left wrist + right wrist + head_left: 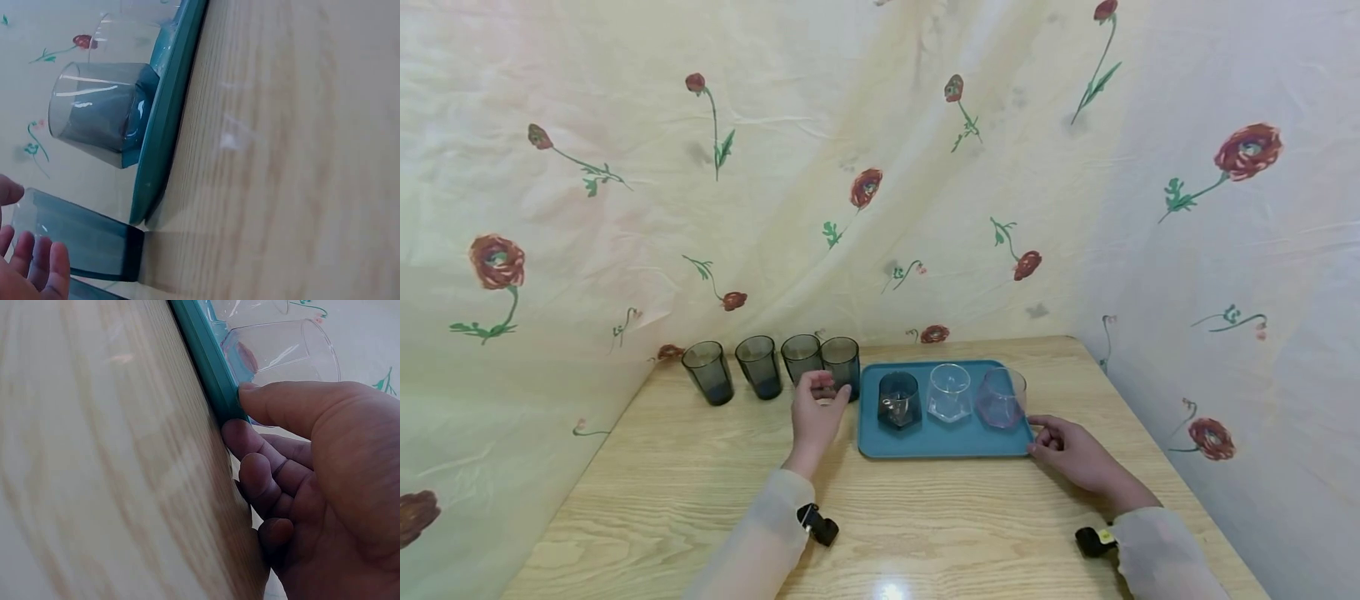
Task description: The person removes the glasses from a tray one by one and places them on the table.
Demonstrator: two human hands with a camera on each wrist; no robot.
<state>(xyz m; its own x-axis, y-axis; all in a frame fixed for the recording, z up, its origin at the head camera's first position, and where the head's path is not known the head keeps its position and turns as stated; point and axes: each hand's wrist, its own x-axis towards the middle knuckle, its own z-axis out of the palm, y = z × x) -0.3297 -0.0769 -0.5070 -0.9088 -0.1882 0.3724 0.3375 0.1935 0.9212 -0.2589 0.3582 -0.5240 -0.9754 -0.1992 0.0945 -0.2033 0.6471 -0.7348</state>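
Note:
My left hand (817, 417) is at the front of the rightmost smoked-grey tumbler (842, 367), its thumb and fingers apart and not closed round the glass. In the left wrist view the fingers (57, 265) overlap the tumbler's side; whether they touch it I cannot tell. My right hand (1072, 454) pinches the right end of a blue-green tray (955, 450), the thumb on the rim and a finger lower at the edge. On this tray stand a dark faceted glass (899, 400), a clear glass with a gold-coloured rim (950, 396) and a pinkish glass (1002, 400).
Left of the rightmost tumbler stand three more smoked-grey tumblers (758, 368) in a row along the back of the wooden table (925, 517). A flower-patterned cloth (790, 167) hangs behind and at both sides.

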